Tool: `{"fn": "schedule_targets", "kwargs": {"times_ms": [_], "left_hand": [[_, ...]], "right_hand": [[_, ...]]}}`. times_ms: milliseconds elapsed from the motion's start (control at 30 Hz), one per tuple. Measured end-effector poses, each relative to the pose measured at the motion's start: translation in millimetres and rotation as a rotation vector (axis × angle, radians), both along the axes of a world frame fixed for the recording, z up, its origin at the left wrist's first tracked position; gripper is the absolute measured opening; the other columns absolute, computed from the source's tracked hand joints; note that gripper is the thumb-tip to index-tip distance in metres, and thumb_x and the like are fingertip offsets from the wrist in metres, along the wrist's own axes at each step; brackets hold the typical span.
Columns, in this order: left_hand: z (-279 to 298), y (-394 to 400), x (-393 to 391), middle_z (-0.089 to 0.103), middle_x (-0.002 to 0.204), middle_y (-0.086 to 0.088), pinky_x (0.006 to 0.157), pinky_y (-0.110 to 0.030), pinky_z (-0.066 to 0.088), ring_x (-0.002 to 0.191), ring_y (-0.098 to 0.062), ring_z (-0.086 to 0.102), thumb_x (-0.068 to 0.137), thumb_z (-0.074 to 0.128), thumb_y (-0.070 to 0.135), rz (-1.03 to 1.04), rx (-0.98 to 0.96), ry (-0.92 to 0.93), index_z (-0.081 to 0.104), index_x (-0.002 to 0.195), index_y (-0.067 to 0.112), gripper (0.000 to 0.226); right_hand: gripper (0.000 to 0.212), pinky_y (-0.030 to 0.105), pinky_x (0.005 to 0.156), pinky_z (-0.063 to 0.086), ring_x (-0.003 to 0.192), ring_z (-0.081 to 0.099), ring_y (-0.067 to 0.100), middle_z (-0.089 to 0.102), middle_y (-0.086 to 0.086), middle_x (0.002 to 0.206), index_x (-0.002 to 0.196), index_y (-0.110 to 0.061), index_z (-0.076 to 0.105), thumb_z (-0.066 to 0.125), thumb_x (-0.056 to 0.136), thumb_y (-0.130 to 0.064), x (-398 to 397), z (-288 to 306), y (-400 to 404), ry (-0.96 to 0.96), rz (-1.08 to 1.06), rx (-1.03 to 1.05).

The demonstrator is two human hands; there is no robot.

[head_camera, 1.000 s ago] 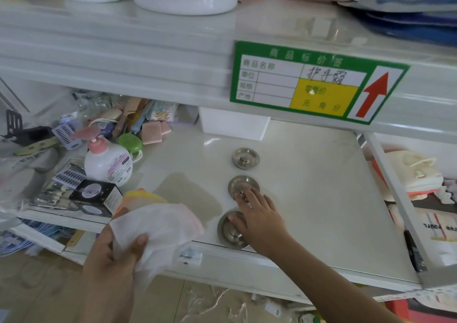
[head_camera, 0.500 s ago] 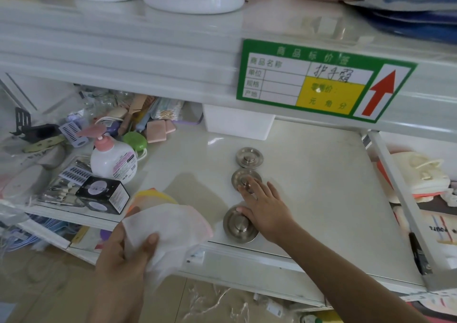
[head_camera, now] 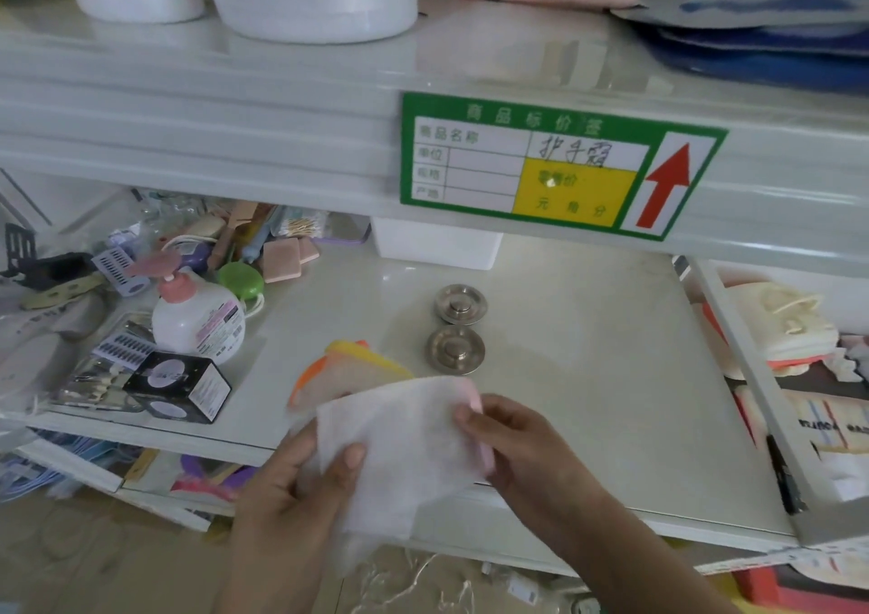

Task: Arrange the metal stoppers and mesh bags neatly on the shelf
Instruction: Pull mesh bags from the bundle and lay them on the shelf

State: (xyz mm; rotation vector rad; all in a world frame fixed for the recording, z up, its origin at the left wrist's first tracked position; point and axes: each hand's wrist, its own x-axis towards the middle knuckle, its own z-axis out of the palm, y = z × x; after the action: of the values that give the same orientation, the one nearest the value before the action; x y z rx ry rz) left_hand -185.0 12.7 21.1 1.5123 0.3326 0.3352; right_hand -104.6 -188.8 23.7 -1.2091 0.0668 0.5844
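Two round metal stoppers lie in a line on the white shelf [head_camera: 588, 378]: the far stopper [head_camera: 460, 304] and the near stopper [head_camera: 454, 350]. A third one is hidden behind the bags. I hold a stack of white mesh bags [head_camera: 399, 444] with pink, orange and yellow edges above the shelf's front edge. My left hand [head_camera: 301, 486] grips the stack's lower left, thumb on top. My right hand [head_camera: 512, 444] pinches its right edge by the pink trim.
Left on the shelf stand a pump bottle [head_camera: 197, 317], a black box [head_camera: 181, 390], a green round case [head_camera: 240, 279] and several small packets. A white box [head_camera: 435, 249] sits at the back. An upper shelf edge with a green price label [head_camera: 555, 166] overhangs.
My right hand left the metal stoppers and came back to take the right edge of the mesh bags. The bags were lifted up in front of the nearest stopper, hiding it.
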Motion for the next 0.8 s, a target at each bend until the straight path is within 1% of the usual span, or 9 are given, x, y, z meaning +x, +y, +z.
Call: {"fn": "schedule_targets", "kwargs": {"times_ms": [67, 133, 200, 267, 367, 467, 600, 700, 800], "left_hand": [[-0.9, -1.6, 0.9, 0.077, 0.106, 0.009, 0.075, -0.009, 0.053, 0.103, 0.001, 0.067, 0.073, 0.078, 0.025, 0.016, -0.056, -0.001, 0.078, 0.099, 0.037, 0.029], [-3.7, -0.7, 1.5, 0.073, 0.115, 0.017, 0.084, -0.007, 0.050, 0.116, 0.004, 0.059, 0.072, 0.078, 0.026, 0.031, -0.017, 0.003, 0.077, 0.101, 0.041, 0.032], [-12.0, 6.2, 1.2, 0.070, 0.121, 0.017, 0.099, -0.026, 0.049, 0.123, 0.000, 0.056, 0.066, 0.087, 0.037, 0.081, 0.029, 0.017, 0.075, 0.105, 0.042, 0.041], [-19.6, 13.6, 0.5, 0.071, 0.119, 0.020, 0.107, -0.043, 0.043, 0.119, -0.005, 0.059, 0.056, 0.081, 0.053, 0.133, 0.067, 0.047, 0.073, 0.107, 0.046, 0.052], [-26.0, 19.3, -0.8, 0.070, 0.111, 0.031, 0.106, -0.045, 0.044, 0.110, -0.006, 0.063, 0.048, 0.078, 0.069, 0.145, 0.118, 0.081, 0.071, 0.109, 0.048, 0.064], [-27.3, 17.4, -2.8, 0.072, 0.108, 0.028, 0.099, -0.036, 0.050, 0.110, -0.007, 0.064, 0.052, 0.077, 0.060, 0.164, 0.109, 0.081, 0.073, 0.105, 0.048, 0.054], [-22.5, 7.1, -4.6, 0.073, 0.115, 0.009, 0.099, -0.021, 0.047, 0.110, 0.001, 0.062, 0.059, 0.076, 0.049, 0.143, 0.172, 0.045, 0.073, 0.101, 0.052, 0.042], [-15.5, -3.2, -7.6, 0.069, 0.112, 0.033, 0.092, -0.010, 0.047, 0.108, 0.012, 0.060, 0.058, 0.072, 0.052, 0.137, 0.203, 0.037, 0.070, 0.107, 0.053, 0.049], [-2.8, -17.8, -11.2, 0.064, 0.115, 0.040, 0.083, -0.001, 0.045, 0.106, 0.016, 0.059, 0.062, 0.073, 0.046, 0.126, 0.229, -0.033, 0.064, 0.121, 0.047, 0.060]], "right_hand": [[0.027, 0.040, 0.092, 0.053, 0.101, 0.066, 0.032, 0.067, 0.031, 0.119, 0.113, 0.006, 0.069, 0.063, 0.092, -0.011, 3.7, 4.9, -17.0, -0.053, -0.085, 0.017], [0.026, 0.032, 0.094, 0.054, 0.107, 0.068, 0.025, 0.071, 0.020, 0.119, 0.113, 0.001, 0.072, 0.056, 0.095, -0.009, 12.8, 12.7, -36.5, -0.106, -0.135, 0.013], [0.026, 0.025, 0.086, 0.053, 0.099, 0.068, 0.016, 0.075, 0.005, 0.111, 0.109, -0.006, 0.075, 0.055, 0.095, -0.011, 23.9, 22.0, -59.6, -0.159, -0.165, -0.073], [0.027, 0.027, 0.081, 0.047, 0.087, 0.062, 0.015, 0.074, 0.000, 0.096, 0.113, -0.013, 0.074, 0.053, 0.096, -0.011, 36.4, 29.8, -83.3, -0.244, -0.131, -0.243], [0.031, 0.027, 0.080, 0.045, 0.091, 0.062, 0.014, 0.074, 0.001, 0.117, 0.119, -0.018, 0.072, 0.056, 0.095, -0.008, 69.8, 32.4, -118.5, -0.330, 0.011, -0.407], [0.030, 0.033, 0.084, 0.044, 0.095, 0.062, 0.019, 0.073, 0.001, 0.119, 0.118, -0.018, 0.073, 0.065, 0.090, -0.014, 115.7, 31.1, -139.5, -0.291, 0.242, -0.522], [0.023, 0.030, 0.084, 0.049, 0.103, 0.068, 0.027, 0.074, 0.011, 0.115, 0.112, -0.017, 0.074, 0.066, 0.091, -0.011, 179.3, 17.2, -130.6, -0.503, 0.419, -1.072], [0.021, 0.041, 0.087, 0.055, 0.099, 0.069, 0.026, 0.074, 0.012, 0.113, 0.105, -0.021, 0.076, 0.068, 0.090, -0.009, 208.6, 10.3, -119.2, -0.540, 0.346, -1.080], [0.019, 0.043, 0.089, 0.056, 0.097, 0.070, 0.027, 0.074, 0.011, 0.111, 0.104, -0.020, 0.077, 0.069, 0.089, -0.013, 221.7, -3.5, -125.6, -0.475, 0.282, -1.033]]}}
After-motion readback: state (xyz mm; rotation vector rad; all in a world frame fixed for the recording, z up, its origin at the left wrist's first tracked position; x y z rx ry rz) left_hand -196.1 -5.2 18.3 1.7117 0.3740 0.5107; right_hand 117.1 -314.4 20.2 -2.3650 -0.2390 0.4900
